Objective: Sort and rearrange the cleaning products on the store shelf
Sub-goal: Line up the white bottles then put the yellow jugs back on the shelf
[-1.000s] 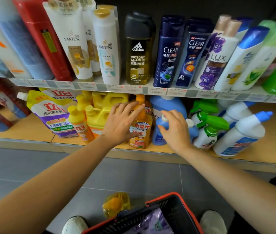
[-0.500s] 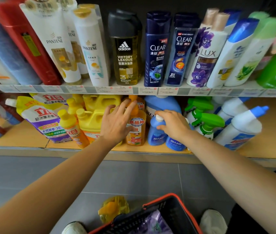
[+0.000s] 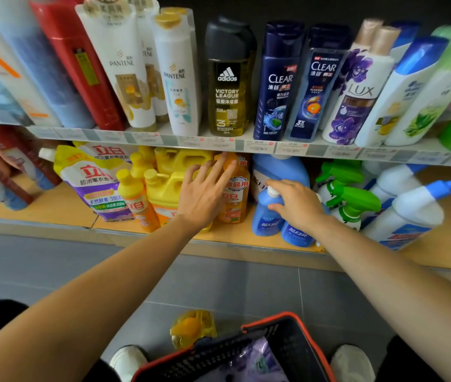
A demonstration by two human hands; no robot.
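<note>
The left hand (image 3: 205, 195) reaches into the lower shelf (image 3: 39, 210) with its fingers (image 3: 225, 175) straight and spread, the tips resting on the neck and shoulder of an orange detergent bottle (image 3: 236, 205), which stands upright just beside a yellow jug (image 3: 163, 188). The right hand (image 3: 297, 205) has its fingers and thumb curled round the white-capped neck of a small blue bottle (image 3: 265, 219). This bottle stands near the shelf front, just beside a second small blue bottle (image 3: 297, 235) and in front of a large blue bottle (image 3: 282, 169). Further right are green trigger sprayers (image 3: 354, 199) and tilted white bottles with blue caps (image 3: 414, 213). Shampoo bottles (image 3: 279, 81) line the upper shelf (image 3: 205, 140). Below, on the grey floor (image 3: 218, 285), a red-rimmed black basket (image 3: 271, 319) sits by a yellow bottle (image 3: 191, 326)
</note>
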